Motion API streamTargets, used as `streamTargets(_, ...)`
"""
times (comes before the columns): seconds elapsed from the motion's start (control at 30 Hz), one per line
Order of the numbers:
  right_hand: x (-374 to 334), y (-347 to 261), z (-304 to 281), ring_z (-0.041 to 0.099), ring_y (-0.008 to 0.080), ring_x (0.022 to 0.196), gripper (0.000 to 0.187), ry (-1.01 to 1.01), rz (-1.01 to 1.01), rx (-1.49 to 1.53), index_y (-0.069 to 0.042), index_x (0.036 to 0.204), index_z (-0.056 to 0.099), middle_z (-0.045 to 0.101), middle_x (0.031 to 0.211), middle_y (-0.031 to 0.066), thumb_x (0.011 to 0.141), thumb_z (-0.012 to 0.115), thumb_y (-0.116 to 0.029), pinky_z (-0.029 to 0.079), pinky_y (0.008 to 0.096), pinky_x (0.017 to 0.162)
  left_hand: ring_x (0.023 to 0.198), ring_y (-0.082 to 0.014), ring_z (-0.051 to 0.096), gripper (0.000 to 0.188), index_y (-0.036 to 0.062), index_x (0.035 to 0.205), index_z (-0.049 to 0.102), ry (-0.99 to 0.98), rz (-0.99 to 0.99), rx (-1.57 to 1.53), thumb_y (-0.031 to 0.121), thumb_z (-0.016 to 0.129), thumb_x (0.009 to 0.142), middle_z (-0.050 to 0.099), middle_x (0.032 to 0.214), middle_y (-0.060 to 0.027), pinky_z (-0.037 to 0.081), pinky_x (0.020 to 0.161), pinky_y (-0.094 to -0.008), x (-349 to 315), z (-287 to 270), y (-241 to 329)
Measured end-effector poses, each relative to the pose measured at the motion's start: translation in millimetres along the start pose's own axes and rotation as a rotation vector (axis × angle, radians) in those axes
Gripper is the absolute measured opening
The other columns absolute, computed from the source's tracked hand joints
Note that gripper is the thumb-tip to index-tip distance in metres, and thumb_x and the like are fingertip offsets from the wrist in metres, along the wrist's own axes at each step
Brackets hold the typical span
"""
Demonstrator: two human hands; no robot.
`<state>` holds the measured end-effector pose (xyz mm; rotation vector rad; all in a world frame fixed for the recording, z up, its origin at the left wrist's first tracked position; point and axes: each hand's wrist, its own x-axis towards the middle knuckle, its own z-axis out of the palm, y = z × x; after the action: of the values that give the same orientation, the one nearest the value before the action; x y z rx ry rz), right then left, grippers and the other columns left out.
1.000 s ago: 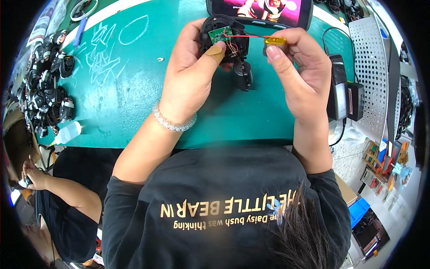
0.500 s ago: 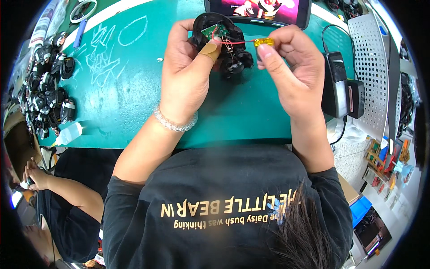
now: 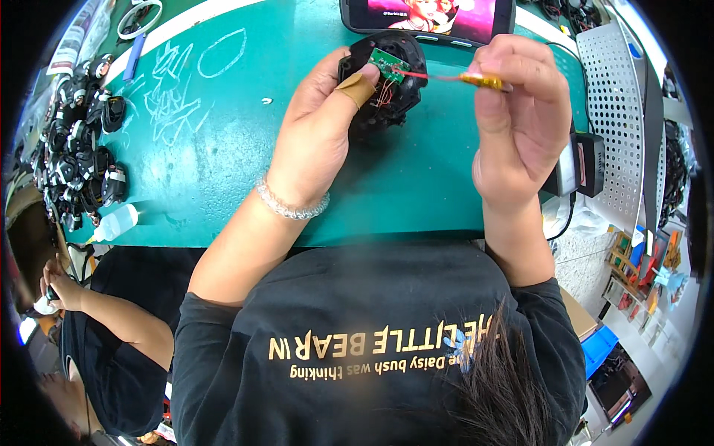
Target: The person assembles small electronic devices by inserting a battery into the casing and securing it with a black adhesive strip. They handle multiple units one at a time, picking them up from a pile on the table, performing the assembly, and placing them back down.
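My left hand [image 3: 320, 111], with a bandage on its thumb, grips an opened black plastic housing [image 3: 405, 56]. Inside it shows a green circuit board [image 3: 387, 65] with thin copper-coloured wires; the thumb tip rests at the board's edge. A red wire [image 3: 424, 75] runs from the board across to a small battery [image 3: 482, 80] wrapped in yellow tape. My right hand [image 3: 524, 111] pinches that battery between thumb and fingers, to the right of the housing. The wire looks stretched nearly straight between the two hands.
A phone [image 3: 431, 18] playing a video stands at the back. Piled black devices [image 3: 78, 141] and a squeeze bottle [image 3: 115, 221] lie at the left of the green table [image 3: 201, 178]. On the right are a black adapter [image 3: 591, 163] and a perforated metal rack [image 3: 613, 97]. A co-worker's hand [image 3: 63, 286] is at lower left.
My right hand has moved right and turned upward with the battery, drawing it farther from the housing. My left hand has shifted the housing slightly right and tilted it, exposing more of the board.
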<state>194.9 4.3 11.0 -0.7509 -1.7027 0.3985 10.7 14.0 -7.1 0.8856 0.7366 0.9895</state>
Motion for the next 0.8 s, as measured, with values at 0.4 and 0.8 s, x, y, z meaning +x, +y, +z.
streamTargets(0.4,12.9,-13.8,-1.8,0.053,0.0193,0.075,0.014,-0.285,0.003,-0.083,0.001,0.091,0.059,0.056,0.083,0.0114,0.079,0.065,-0.004,0.042,0.0275,0.067,0.059,-0.0081,0.046,0.019,0.0059,0.102,0.044,-0.169,-0.226,-0.02,0.02,0.051,0.091,0.055,0.077,-0.0032,0.039,0.054,-0.0215,-4.1,3.0,8.1)
streamTargets(0.8,13.3,-12.3,-5.0,0.051,0.0182,0.078,0.014,-0.309,0.088,-0.157,0.0,0.089,0.062,0.055,0.086,0.0099,0.076,0.063,0.002,0.039,0.0262,0.068,0.064,-0.0159,0.05,0.04,0.0024,0.12,0.037,-0.221,-0.275,-0.054,0.023,0.048,0.088,0.054,0.093,-0.0116,0.041,0.057,-0.0249,-6.1,0.5,9.5)
